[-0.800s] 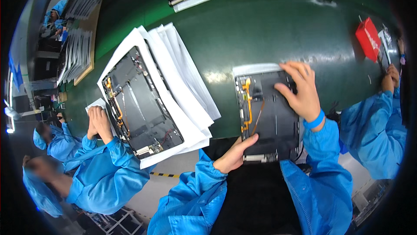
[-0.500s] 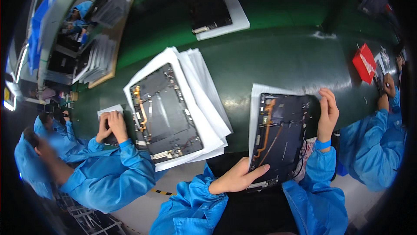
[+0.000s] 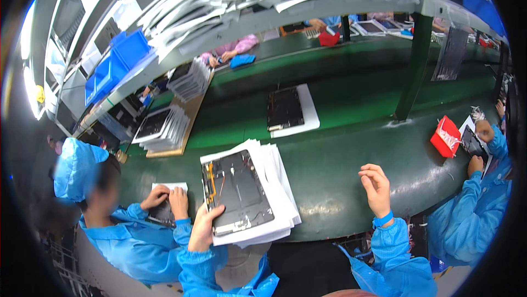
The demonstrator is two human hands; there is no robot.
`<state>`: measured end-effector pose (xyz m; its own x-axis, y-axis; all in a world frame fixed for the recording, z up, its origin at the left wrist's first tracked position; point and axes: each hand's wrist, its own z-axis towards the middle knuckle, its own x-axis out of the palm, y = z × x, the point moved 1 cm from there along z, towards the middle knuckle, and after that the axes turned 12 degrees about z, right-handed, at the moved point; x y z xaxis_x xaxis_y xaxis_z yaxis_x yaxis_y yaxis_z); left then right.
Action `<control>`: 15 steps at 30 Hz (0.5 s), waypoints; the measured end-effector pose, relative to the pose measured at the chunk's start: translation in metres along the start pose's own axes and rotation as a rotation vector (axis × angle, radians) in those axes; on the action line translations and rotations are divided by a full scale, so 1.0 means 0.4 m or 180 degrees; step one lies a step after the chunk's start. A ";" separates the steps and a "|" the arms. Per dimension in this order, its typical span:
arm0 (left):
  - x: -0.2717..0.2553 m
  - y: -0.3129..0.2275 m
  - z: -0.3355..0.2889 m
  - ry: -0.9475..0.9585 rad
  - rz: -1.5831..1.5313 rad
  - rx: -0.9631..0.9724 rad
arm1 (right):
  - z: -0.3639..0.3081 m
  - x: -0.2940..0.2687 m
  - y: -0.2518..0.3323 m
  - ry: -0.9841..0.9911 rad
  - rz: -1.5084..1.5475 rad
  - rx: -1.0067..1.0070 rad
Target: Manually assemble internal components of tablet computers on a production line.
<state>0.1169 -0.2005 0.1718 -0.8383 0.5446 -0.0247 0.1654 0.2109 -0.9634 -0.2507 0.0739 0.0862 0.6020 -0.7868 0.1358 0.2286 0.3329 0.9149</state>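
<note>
My left hand (image 3: pixel 203 227) grips the lower left corner of a black tablet back housing (image 3: pixel 237 190), thumb on top and the other fingers hidden beneath. The housing shows an orange ribbon cable along its left side and small metal parts at its bottom edge. It lies with white sheets over a stack of white sheets (image 3: pixel 285 198) at the table's near edge; whether it rests fully on them I cannot tell. My right hand (image 3: pixel 376 190) is raised over the green table to the right, holding nothing, its fingers apart and slightly bent.
Farther back, another dark housing (image 3: pixel 285 107) lies on a white sheet. A red box (image 3: pixel 445 136) stands by a co-worker's hands at the right. At the left, a co-worker (image 3: pixel 143 242) handles a dark panel. An overhead shelf (image 3: pixel 307 20) and green post (image 3: pixel 413 72) cross the back.
The view has tipped up. My left hand has carried the tablet back housing leftward to the stack. My right hand, near the housing's right edge before, is now well apart from it.
</note>
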 end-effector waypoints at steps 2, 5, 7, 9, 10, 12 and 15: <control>-0.030 0.021 -0.011 -0.0004 0.0289 0.0304 | 0.033 0.007 0.031 0.0074 0.0003 -0.0103; -0.055 0.010 -0.024 -0.0065 0.0695 0.0254 | 0.079 0.010 0.085 0.0172 -0.0120 -0.0317; -0.069 -0.003 -0.036 -0.0040 0.1006 0.0137 | 0.100 0.010 0.111 0.0215 -0.0181 -0.0463; -0.072 -0.023 -0.054 -0.0201 0.1701 -0.0026 | 0.120 0.003 0.125 0.0277 -0.0255 -0.0645; -0.067 -0.049 -0.060 -0.0246 0.2309 -0.0133 | 0.134 -0.010 0.139 0.0276 -0.0323 -0.0751; -0.030 -0.123 -0.082 -0.0454 0.3544 0.0069 | 0.162 -0.041 0.192 0.0263 -0.0555 -0.0958; -0.025 -0.190 -0.055 -0.1168 0.4040 0.1685 | 0.220 -0.063 0.265 0.0161 -0.0764 -0.1414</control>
<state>0.1241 -0.2039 0.2512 -0.3694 -0.1236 -0.9210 0.7525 -0.6214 -0.2184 -0.3092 0.0833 0.2131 0.5263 -0.8458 -0.0870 0.6619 0.3433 0.6664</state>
